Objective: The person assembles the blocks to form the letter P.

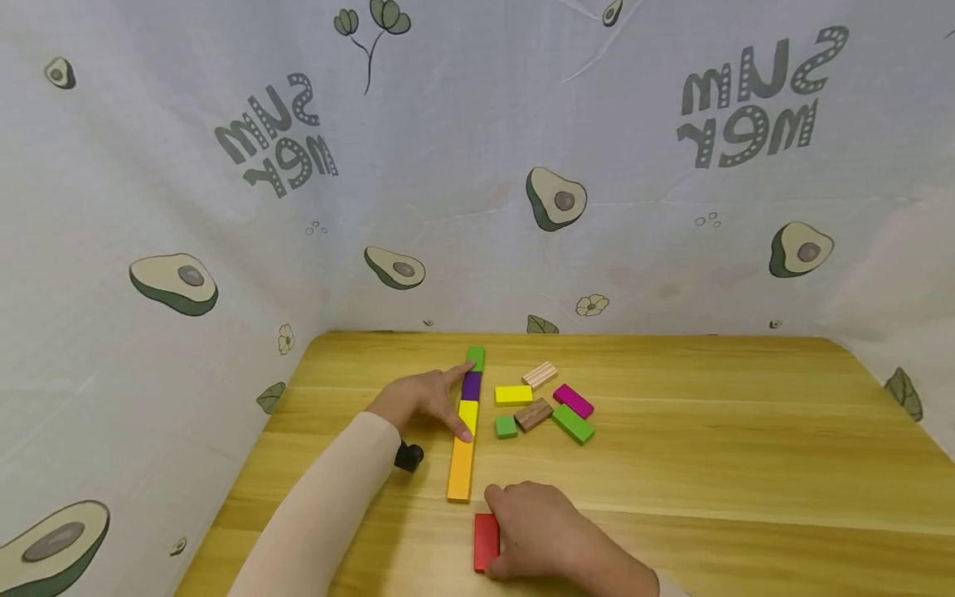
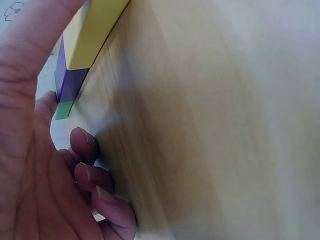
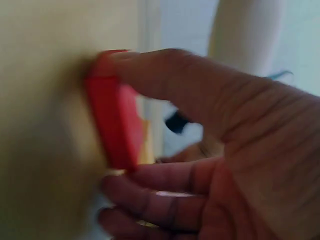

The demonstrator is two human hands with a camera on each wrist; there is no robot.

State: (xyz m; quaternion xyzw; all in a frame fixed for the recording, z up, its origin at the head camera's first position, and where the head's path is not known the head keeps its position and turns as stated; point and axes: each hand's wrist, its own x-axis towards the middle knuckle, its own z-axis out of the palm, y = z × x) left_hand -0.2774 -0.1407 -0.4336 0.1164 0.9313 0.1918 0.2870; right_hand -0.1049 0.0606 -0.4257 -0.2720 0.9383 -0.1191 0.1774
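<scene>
A straight row of wooden blocks runs away from me: orange (image 1: 460, 470), yellow (image 1: 467, 411), purple (image 1: 472, 385) and green (image 1: 476, 356) at the far end. My left hand (image 1: 425, 398) rests on it from the left, index fingertip at the green block, thumb where yellow meets orange. In the left wrist view its other fingers (image 2: 92, 177) bend loosely beside the row and hold nothing. Nearer to me, my right hand (image 1: 543, 531) pinches a red block (image 1: 486, 543) by its two ends. The right wrist view shows that red block (image 3: 112, 120) between thumb and fingers.
Right of the row lie loose blocks: yellow (image 1: 513, 395), striped pale wood (image 1: 540, 376), brown (image 1: 533, 415), a small green cube (image 1: 506, 427), magenta (image 1: 574, 400) and long green (image 1: 573, 424). A black object (image 1: 409, 457) shows at the left wrist. A printed cloth (image 1: 477, 149) hangs behind the table.
</scene>
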